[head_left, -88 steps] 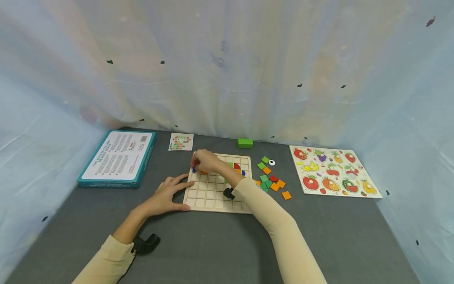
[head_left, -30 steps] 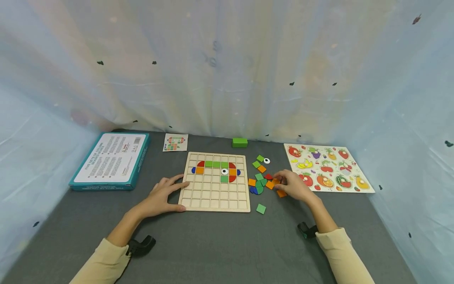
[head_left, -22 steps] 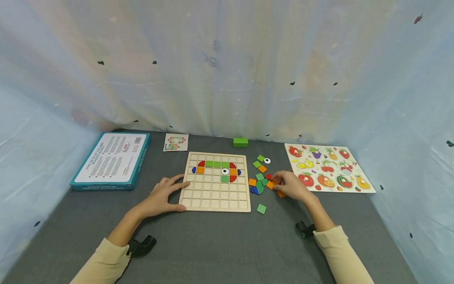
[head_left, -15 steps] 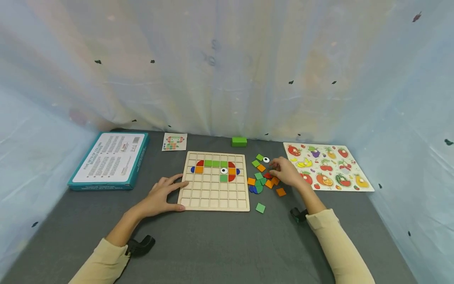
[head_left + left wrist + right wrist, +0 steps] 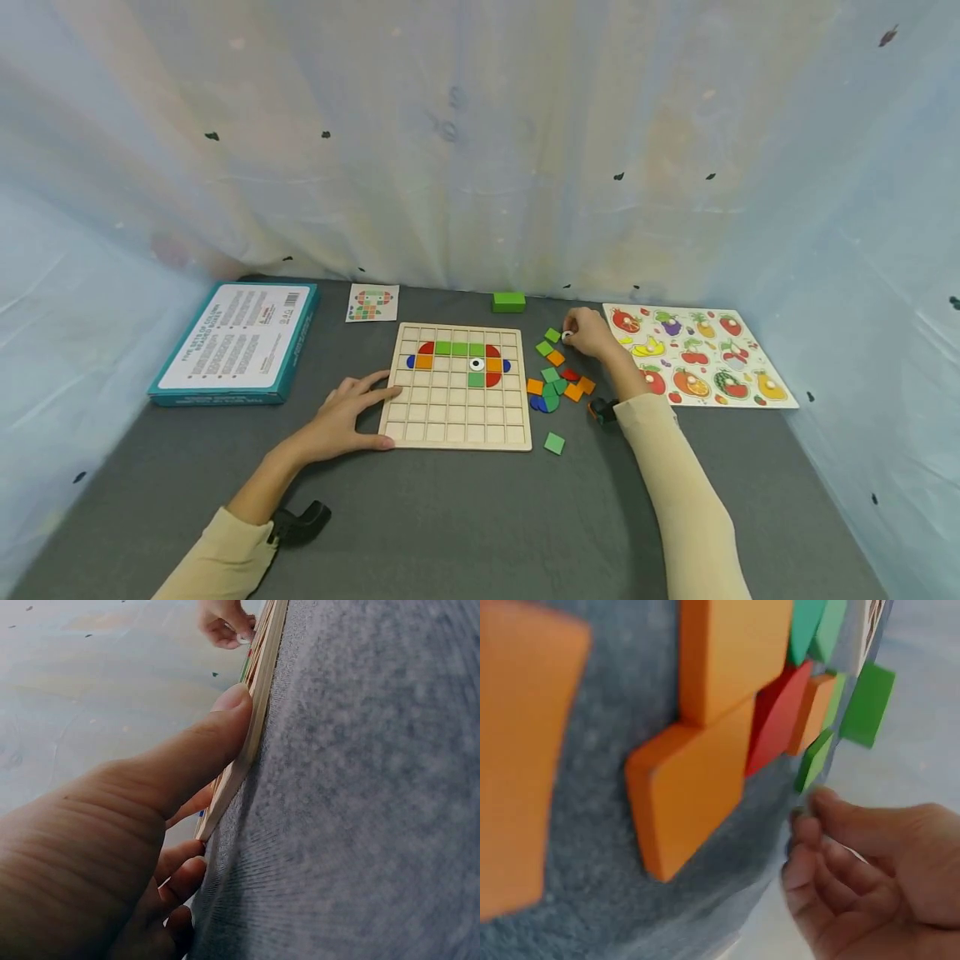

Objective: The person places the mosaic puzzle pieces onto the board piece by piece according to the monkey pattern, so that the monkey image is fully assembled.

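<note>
My left hand (image 5: 337, 423) lies spread at the left edge of the wooden grid board (image 5: 442, 415), thumb and forefinger touching its rim. In the left wrist view the thumb of my left hand (image 5: 150, 787) rests along the edge of the board (image 5: 262, 697). Red, green, orange and blue pieces and one eye disc (image 5: 477, 364) sit in the board's upper rows. Beyond the loose pieces, my right hand (image 5: 592, 335) pinches a white eye disc (image 5: 567, 334) between thumb and fingers. My right hand (image 5: 877, 877) mostly covers that disc in the right wrist view.
Loose orange, green, red and blue pieces lie right of the board, with one green square (image 5: 554, 443) nearer the front. A green block (image 5: 508, 302) and pattern card (image 5: 372, 302) stand behind. The teal box (image 5: 232, 337) is left, the fruit board (image 5: 697, 358) right.
My right hand has moved from the board to the loose pieces, then back past the orange and red ones to pinch the eye disc. The left hand has stayed at the board.
</note>
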`<state>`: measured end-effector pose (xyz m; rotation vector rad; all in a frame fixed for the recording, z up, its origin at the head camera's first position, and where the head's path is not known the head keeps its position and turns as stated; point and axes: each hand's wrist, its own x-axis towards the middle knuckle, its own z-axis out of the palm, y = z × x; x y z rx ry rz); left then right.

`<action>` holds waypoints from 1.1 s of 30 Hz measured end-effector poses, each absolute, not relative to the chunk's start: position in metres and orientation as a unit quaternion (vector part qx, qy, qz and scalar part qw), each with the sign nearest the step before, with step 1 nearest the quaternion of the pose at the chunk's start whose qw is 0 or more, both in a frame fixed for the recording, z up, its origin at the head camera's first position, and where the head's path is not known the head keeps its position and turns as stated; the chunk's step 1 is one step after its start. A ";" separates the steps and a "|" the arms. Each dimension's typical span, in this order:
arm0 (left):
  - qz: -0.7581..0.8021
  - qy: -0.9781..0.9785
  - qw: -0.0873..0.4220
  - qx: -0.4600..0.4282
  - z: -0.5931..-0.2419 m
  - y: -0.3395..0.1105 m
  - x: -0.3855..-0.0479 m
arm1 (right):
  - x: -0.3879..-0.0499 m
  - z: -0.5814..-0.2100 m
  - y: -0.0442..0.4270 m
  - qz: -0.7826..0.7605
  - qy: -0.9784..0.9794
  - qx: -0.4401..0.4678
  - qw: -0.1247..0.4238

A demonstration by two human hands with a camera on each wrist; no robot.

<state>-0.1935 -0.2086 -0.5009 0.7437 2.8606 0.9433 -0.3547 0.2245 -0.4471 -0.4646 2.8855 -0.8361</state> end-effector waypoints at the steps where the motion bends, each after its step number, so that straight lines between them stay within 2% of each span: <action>1: 0.306 0.922 0.021 0.238 -0.501 -0.209 -0.193 | -0.352 -0.446 0.221 -0.290 0.943 -0.156 0.043; 5: 0.307 0.922 0.021 0.234 -0.500 -0.209 -0.193 | -0.339 -0.441 0.194 -0.393 0.904 -0.161 0.042; 14: 0.306 0.923 0.021 0.233 -0.501 -0.208 -0.193 | -0.317 -0.445 0.117 -0.621 0.769 -0.064 0.139; 19: 0.309 0.921 0.020 0.237 -0.502 -0.210 -0.194 | -0.312 -0.450 0.087 -0.587 0.783 -0.121 0.169; 22: 0.310 0.920 0.014 0.239 -0.501 -0.210 -0.195 | -0.310 -0.447 0.077 -0.555 0.800 -0.155 0.167; 33: 0.307 0.922 0.024 0.237 -0.502 -0.209 -0.195 | -0.313 -0.440 0.055 -0.499 0.834 -0.173 0.161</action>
